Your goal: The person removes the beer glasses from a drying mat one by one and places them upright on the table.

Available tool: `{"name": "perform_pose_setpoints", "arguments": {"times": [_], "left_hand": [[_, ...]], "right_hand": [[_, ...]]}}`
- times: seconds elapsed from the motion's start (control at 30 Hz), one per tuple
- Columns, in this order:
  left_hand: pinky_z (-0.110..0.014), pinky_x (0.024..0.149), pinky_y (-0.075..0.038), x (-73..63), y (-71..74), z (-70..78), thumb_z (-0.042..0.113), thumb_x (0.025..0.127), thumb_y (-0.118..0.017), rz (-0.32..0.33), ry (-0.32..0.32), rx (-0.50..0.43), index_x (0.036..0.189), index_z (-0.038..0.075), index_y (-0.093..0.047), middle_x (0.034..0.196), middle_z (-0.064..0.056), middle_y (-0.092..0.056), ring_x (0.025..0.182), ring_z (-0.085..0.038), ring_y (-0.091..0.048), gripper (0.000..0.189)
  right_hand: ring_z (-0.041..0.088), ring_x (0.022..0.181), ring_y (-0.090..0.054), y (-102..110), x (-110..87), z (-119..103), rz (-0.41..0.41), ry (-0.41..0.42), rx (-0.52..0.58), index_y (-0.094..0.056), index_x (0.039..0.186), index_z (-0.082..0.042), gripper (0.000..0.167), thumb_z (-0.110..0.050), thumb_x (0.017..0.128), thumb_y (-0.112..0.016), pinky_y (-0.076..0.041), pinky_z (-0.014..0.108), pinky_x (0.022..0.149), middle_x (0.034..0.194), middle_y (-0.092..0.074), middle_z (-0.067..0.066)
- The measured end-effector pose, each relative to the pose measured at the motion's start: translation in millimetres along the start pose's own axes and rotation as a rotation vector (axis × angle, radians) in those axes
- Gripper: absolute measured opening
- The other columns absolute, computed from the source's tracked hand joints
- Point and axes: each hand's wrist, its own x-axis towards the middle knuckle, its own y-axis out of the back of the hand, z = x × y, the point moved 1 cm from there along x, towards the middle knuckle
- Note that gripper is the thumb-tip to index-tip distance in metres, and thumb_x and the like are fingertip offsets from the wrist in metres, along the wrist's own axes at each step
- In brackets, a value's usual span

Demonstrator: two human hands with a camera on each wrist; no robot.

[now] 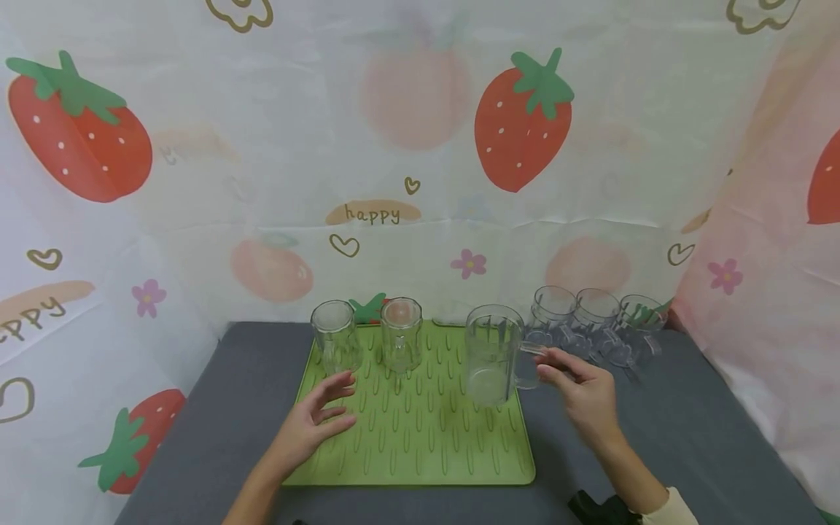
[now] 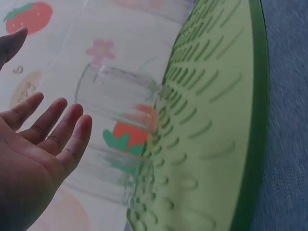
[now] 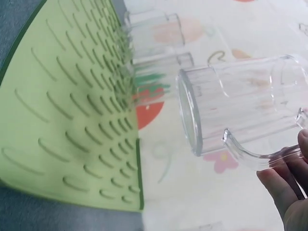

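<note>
My right hand (image 1: pixel 584 399) pinches the handle of a clear glass mug (image 1: pixel 494 357) at the right part of the green ribbed mat (image 1: pixel 407 445). In the right wrist view the mug (image 3: pixel 240 103) shows raised off the mat (image 3: pixel 62 115), with fingers and thumb at its handle. Two more clear mugs stand on the mat's back left, one mug (image 1: pixel 336 339) near the left edge and another mug (image 1: pixel 402 335) beside it. My left hand (image 1: pixel 318 423) hovers over the mat's left side, fingers spread and holding nothing. The left wrist view shows its palm (image 2: pixel 29 154) bare.
Three clear mugs stand in a row on the grey table (image 1: pixel 682 430) at the back right; the nearest to the mat is a mug (image 1: pixel 553 313). A strawberry-print cloth (image 1: pixel 420 160) hangs behind the table. A black object (image 1: pixel 600 508) lies by the right forearm.
</note>
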Motion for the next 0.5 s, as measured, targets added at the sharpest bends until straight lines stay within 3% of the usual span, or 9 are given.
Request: {"name": "perform_pose_setpoints", "arguments": {"times": [0.2, 0.4, 0.5], "left_hand": [[-0.043, 0.1, -0.05, -7.5, 10.8, -8.4, 0.009, 0.09, -0.068, 0.041, 0.025, 0.064, 0.147, 0.008, -0.04, 0.145, -0.018, -0.047, 0.12, 0.006, -0.051, 0.063], [-0.041, 0.099, -0.051, -15.1, 17.5, -14.9, 0.012, 0.09, -0.07, 0.066, 0.042, 0.116, 0.146, 0.005, -0.04, 0.144, -0.021, -0.048, 0.124, -0.006, -0.053, 0.064], [-0.037, 0.099, -0.051, -18.0, 21.0, -19.3, 0.012, 0.09, -0.07, 0.077, 0.043, 0.131, 0.146, 0.005, -0.04, 0.144, -0.021, -0.047, 0.123, -0.004, -0.052, 0.065]], "right_hand": [[-0.002, 0.08, -0.069, 9, -0.5, 6, 0.087, -0.026, -0.017, -0.067, 0.114, 0.01, 0.029, 0.006, 0.086, -0.068, -0.057, 0.017, 0.074, 0.087, -0.071, -0.02], [-0.002, 0.079, -0.068, 16, -1.9, 11, 0.156, -0.057, -0.035, -0.068, 0.114, 0.009, 0.029, 0.005, 0.085, -0.069, -0.056, 0.016, 0.075, 0.086, -0.07, -0.02], [-0.003, 0.081, -0.068, 20, -3.6, 14, 0.188, -0.059, -0.036, -0.068, 0.114, 0.009, 0.029, 0.005, 0.085, -0.069, -0.055, 0.013, 0.075, 0.086, -0.07, -0.021]]}}
